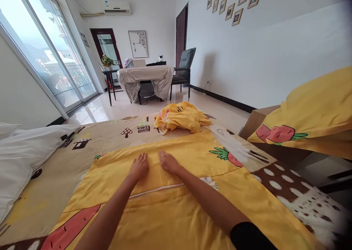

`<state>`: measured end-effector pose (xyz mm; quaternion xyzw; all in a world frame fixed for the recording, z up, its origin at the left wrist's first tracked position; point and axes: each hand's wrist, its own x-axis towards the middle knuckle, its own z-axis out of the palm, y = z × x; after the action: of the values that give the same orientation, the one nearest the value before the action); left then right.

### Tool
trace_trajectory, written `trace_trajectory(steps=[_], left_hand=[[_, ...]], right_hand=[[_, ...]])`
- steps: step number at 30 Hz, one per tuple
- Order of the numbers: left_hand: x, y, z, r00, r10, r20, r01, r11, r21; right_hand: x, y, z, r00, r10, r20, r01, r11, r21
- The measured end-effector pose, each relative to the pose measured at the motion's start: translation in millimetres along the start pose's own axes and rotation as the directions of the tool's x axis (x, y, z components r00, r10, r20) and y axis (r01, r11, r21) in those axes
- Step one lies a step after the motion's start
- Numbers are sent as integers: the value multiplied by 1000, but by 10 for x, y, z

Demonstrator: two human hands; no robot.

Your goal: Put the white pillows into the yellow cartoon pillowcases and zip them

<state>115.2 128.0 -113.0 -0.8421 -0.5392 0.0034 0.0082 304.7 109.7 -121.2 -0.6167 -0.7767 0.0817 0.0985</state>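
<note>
A yellow bedding cloth (181,206) printed with red carrot-like shapes and green leaves lies spread before me. Its far part forms a folded band, and a thin white strip runs crosswise below my hands. My left hand (139,166) rests palm down on this band, fingers stretched forward, holding nothing. Just to its right, my right hand (169,162) also lies on the cloth with its fingers extended, partly edge-on. A narrow stretch of yellow fabric shows between the two hands. Beyond them sits a crumpled yellow cloth (183,118) with dark lettering.
A beige and brown patterned blanket (110,134) lies beneath the cloths. White pillows (24,158) are at the left. On the right, more yellow printed fabric (319,107) drapes over a cardboard box (255,119). A covered table (145,73) and a black chair (184,68) stand farther back.
</note>
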Motion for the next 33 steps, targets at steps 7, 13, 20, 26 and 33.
trace_trajectory(steps=[7,13,20,26,33], left_hand=[[313,48,294,992,-127,-5,126,985,-121],[114,-709,284,956,-289,51,293,950,-111],[-310,-1461,214,841,-537,67,540,841,-41],[-257,-1350,48,789,-614,-25,614,789,-3],[262,-88,38,979,-188,-81,176,975,-136]], right_hand=[[267,-83,189,998,-40,42,39,999,26],[285,814,-7,980,195,39,-193,980,-41],[-257,1871,-337,854,514,-85,-521,838,-162],[-279,1540,-433,794,562,-232,-604,774,-191],[107,39,-41,991,99,-88,-107,990,-94]])
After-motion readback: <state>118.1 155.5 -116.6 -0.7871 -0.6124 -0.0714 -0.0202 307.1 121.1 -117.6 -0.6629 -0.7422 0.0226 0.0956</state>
